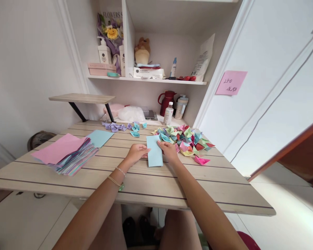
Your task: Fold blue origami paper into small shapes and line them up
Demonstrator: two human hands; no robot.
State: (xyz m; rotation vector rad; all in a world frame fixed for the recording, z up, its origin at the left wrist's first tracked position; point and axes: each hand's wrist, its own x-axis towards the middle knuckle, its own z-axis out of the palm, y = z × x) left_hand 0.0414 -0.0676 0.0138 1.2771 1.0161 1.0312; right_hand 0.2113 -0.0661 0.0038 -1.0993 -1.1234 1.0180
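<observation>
A light blue sheet of paper (pixel 154 155), folded into a narrow rectangle, lies on the wooden table (pixel 146 184). My left hand (pixel 137 152) rests at its left edge with fingers curled and pressing on the paper. My right hand (pixel 168 149) presses the sheet's upper right edge with fingers bent down onto it. Both hands pin the paper flat against the table.
A stack of coloured paper (pixel 67 154) topped by a pink sheet lies left, a blue sheet (pixel 100 137) behind it. A heap of folded paper pieces (pixel 186 140) sits right; small purple and blue ones (pixel 122 127) lie behind. Shelves, a bottle (pixel 168 114) and jugs stand at the back.
</observation>
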